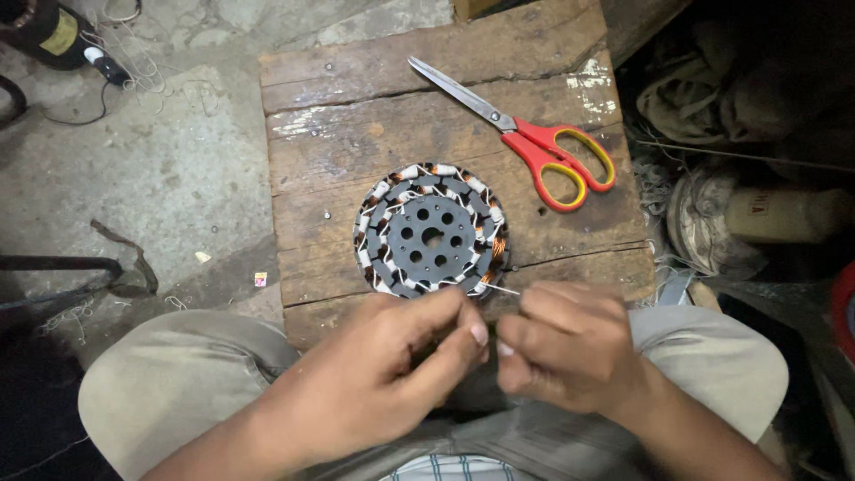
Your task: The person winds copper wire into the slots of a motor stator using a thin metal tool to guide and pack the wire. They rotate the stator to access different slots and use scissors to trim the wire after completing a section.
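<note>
On a worn wooden board (356, 160) lies the round motor stator (431, 233), its copper windings facing us; red-and-yellow scissors (534, 142) rest well apart. We judge the thin wire could snap or slip if tugged hard. Both hands meet just below the stator, left hand (392, 374) and right hand (570, 347) pinching that fine strand (500, 289).

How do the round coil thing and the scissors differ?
The stator is a dark round disc with holes, ringed by copper and white windings; the scissors are long, with steel blades and red-yellow handles. The stator lies near the hands; the scissors lie farther back. Both rest flat on the wooden board, untouched.
</note>
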